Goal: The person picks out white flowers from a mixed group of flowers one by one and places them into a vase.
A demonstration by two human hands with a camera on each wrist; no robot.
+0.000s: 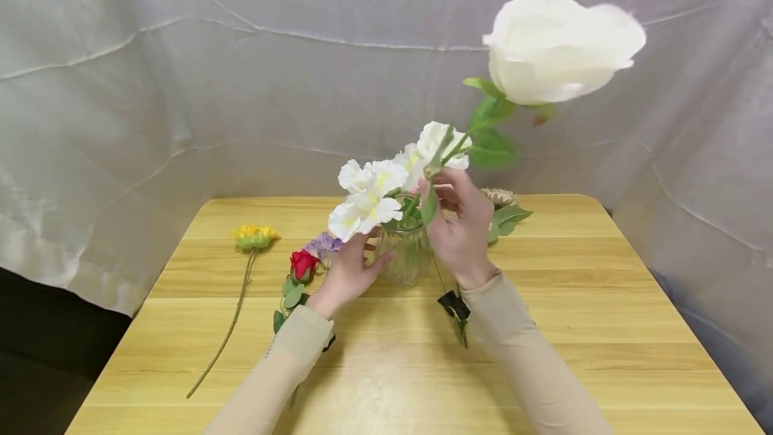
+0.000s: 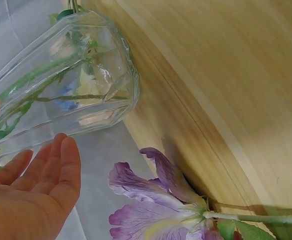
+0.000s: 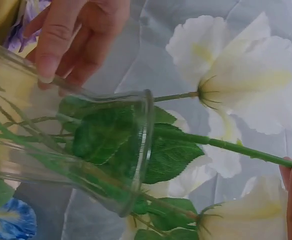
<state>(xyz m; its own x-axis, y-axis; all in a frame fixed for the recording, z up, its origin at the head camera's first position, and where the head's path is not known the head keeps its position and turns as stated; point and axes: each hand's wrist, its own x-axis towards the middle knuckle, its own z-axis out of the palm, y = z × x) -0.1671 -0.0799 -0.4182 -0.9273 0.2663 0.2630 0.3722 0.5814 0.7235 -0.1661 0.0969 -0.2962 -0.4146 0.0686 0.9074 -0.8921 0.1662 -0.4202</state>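
Note:
A clear glass vase [image 1: 403, 266] stands on the table with several white ruffled flowers [image 1: 367, 201] in it. My left hand [image 1: 349, 272] is at the vase's left side, thumb in front; its fingers look relaxed in the left wrist view, close beside the glass [image 2: 103, 70]. Pinched by its stem in my right hand [image 1: 461, 223] is a large white rose [image 1: 561, 52], its bloom tilted up to the right. In the right wrist view the held green stem [image 3: 243, 149] runs into the vase mouth. Leaves and several stems show through the glass.
On the wooden table [image 1: 386, 381], a yellow flower [image 1: 253, 237] lies far left. A red rose [image 1: 302, 265] and a purple flower [image 1: 323, 245] lie behind my left arm. Black clips [image 1: 454, 305] and a leafy flower [image 1: 506, 220] are on the right. Grey cloth hangs behind.

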